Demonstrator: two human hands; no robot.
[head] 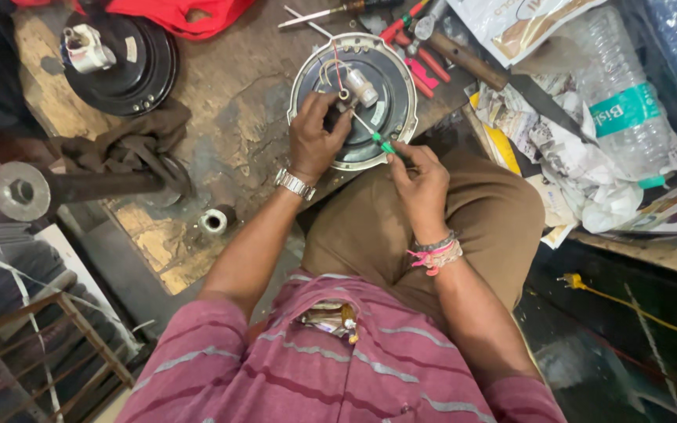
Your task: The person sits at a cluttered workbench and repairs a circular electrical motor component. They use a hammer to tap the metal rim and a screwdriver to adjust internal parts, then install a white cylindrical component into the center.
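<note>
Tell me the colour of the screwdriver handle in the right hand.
Green: the screwdriver handle pinched in the right hand, seen in the head view.

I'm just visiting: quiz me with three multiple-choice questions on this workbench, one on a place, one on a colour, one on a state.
1. Where does the left hand rest?
A on the round motor
B on the water bottle
C on the knee

2. What colour is the screwdriver handle in the right hand?
A yellow
B green
C white

3. How does the bottle lie?
A upright
B hanging
C on its side

Answers:
1 A, the fingers lie on the motor.
2 B, a green tip shows at the fingertips.
3 C, it lies flat among papers.
</note>
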